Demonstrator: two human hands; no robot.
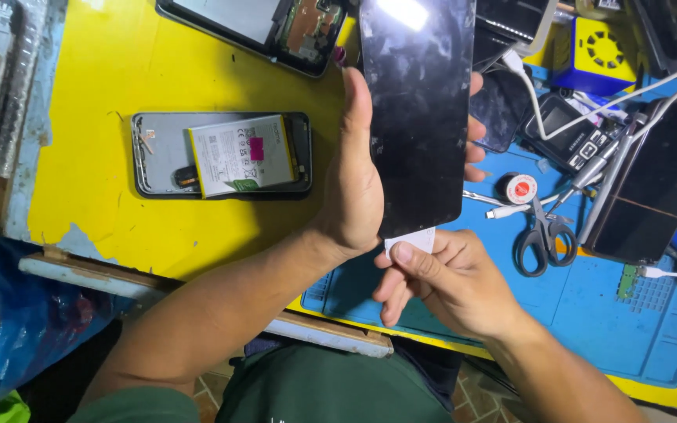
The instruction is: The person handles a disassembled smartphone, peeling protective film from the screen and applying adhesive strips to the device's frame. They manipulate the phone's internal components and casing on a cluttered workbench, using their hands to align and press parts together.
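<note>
My left hand (358,176) grips a black phone screen panel (421,110) upright by its long edges, thumb on the near side and fingertips showing past the far edge. Its glass is smudged and catches a light glare at the top. Just below the panel's lower edge, my right hand (440,286) pinches a small white tab (413,240) that touches the bottom of the panel.
An opened phone frame (150,168) with a white battery (240,154) lies on the yellow table (103,78). Scissors (544,239), a solder spool (520,188), cables and dark phones sit on the blue mat (628,321) at right. A blue bag (17,313) hangs at lower left.
</note>
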